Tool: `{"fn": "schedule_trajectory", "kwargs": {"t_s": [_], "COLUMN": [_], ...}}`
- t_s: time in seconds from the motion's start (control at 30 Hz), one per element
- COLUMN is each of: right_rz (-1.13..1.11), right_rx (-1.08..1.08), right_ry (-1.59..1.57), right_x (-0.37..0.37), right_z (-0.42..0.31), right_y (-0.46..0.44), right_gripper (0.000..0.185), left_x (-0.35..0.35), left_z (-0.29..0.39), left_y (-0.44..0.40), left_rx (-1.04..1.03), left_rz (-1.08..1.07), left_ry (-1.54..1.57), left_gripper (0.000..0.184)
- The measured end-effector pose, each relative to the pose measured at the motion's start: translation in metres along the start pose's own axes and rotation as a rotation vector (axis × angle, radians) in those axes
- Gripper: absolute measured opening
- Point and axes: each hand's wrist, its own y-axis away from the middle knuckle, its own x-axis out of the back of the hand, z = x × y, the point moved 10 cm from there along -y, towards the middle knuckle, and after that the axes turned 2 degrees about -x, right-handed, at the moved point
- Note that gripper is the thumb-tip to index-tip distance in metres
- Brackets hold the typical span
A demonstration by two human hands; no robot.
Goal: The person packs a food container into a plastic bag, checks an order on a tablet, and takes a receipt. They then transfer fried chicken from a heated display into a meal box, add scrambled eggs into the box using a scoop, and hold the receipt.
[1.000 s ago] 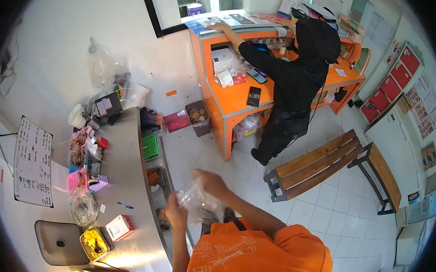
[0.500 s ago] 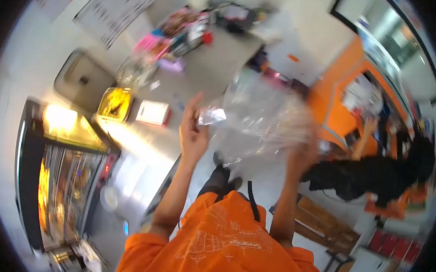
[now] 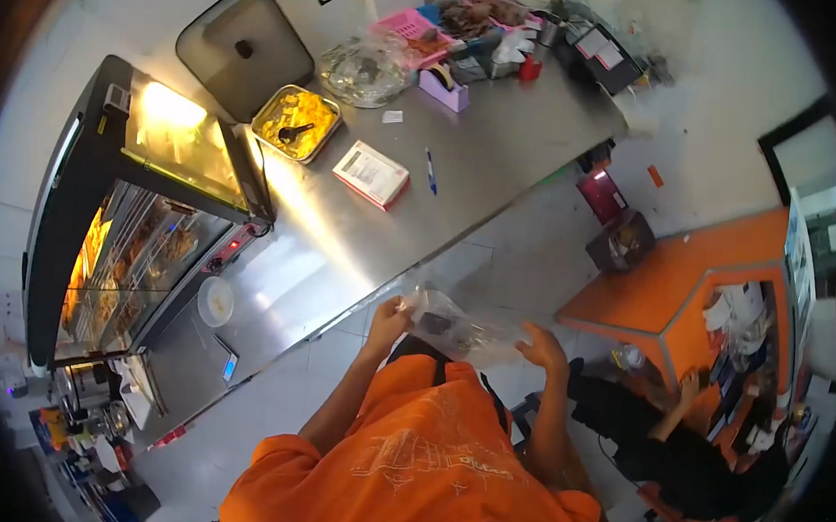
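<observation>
A clear plastic bag (image 3: 466, 332) is stretched between my two hands, low in front of the orange shirt. My left hand (image 3: 391, 322) is closed on the bag's left end, near the edge of the steel counter. At its right end, my right hand (image 3: 543, 348) grips the bag with bent fingers. Something dark shows through the plastic on the left side; whether it lies inside or behind is unclear.
On the steel counter (image 3: 499, 161) are a white-and-red box (image 3: 371, 174), a blue pen (image 3: 430, 171), a tray of yellow food (image 3: 296, 124) and a lit display warmer (image 3: 126, 236). A person in black (image 3: 682, 459) leans at the orange desk (image 3: 663, 274) on the right.
The view has swung left toward the counter and warmer. The bag, spread wide and blurred before, is now lower and narrower between my hands. My left hand has closed from spread fingers.
</observation>
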Motion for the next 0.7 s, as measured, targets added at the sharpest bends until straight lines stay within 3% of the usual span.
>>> {"fn": "schedule_trajectory", "kwargs": {"t_s": [0.03, 0.07, 0.1, 0.17, 0.23, 0.3, 0.37, 0.43, 0.47, 0.53, 0.57, 0.6, 0.67, 0.7], "right_rz": [0.006, 0.04, 0.159, 0.165, 0.075, 0.039, 0.029, 0.04, 0.024, 0.085, 0.062, 0.057, 0.022, 0.055], "right_rx": [0.178, 0.277, 0.387, 0.452, 0.46, 0.494, 0.57, 0.554, 0.554, 0.47, 0.408, 0.415, 0.43, 0.464], "right_ry": [0.17, -0.061, -0.333, -0.542, -0.438, -0.25, -0.136, -0.007, -0.002, 0.322, 0.437, 0.436, 0.322, 0.232], "right_x": [0.022, 0.053, 0.086, 0.102, 0.087, 0.057, 0.026, -0.012, -0.03, -0.06, -0.077, -0.082, -0.077, -0.082], "right_z": [-0.056, -0.113, -0.173, -0.241, -0.29, -0.318, -0.348, -0.373, -0.387, -0.402, -0.398, -0.399, -0.392, -0.379], "right_y": [-0.017, -0.038, -0.055, -0.107, -0.161, -0.213, -0.251, -0.285, -0.292, -0.307, -0.322, -0.328, -0.343, -0.362], "right_gripper": [0.049, 0.057, 0.05, 0.041, 0.033, 0.037, 0.052, 0.084, 0.084, 0.113, 0.124, 0.124, 0.119, 0.114], "left_x": [-0.003, -0.004, 0.004, 0.024, 0.052, 0.086, 0.113, 0.136, 0.144, 0.153, 0.16, 0.164, 0.171, 0.17], "left_z": [0.047, 0.084, 0.1, 0.139, 0.173, 0.192, 0.206, 0.206, 0.215, 0.223, 0.226, 0.236, 0.256, 0.272], "left_y": [0.012, 0.027, 0.038, 0.065, 0.094, 0.118, 0.142, 0.151, 0.156, 0.148, 0.143, 0.135, 0.112, 0.096], "left_rx": [-0.115, -0.226, -0.218, -0.364, -0.389, -0.425, -0.39, -0.442, -0.531, -0.517, -0.498, -0.48, -0.616, -0.593], "left_rz": [-0.031, -0.058, -0.034, 0.005, 0.126, 0.243, 0.406, 0.464, 0.502, 0.579, 0.639, 0.697, 0.862, 0.909], "left_ry": [-0.06, -0.118, -0.1, -0.079, -0.064, -0.072, -0.052, -0.102, -0.162, -0.165, -0.314, -0.465, -0.484, -0.686], "left_gripper": [0.016, 0.014, 0.014, 0.025, 0.03, 0.031, 0.03, 0.029, 0.028, 0.026, 0.025, 0.025, 0.028, 0.026]}}
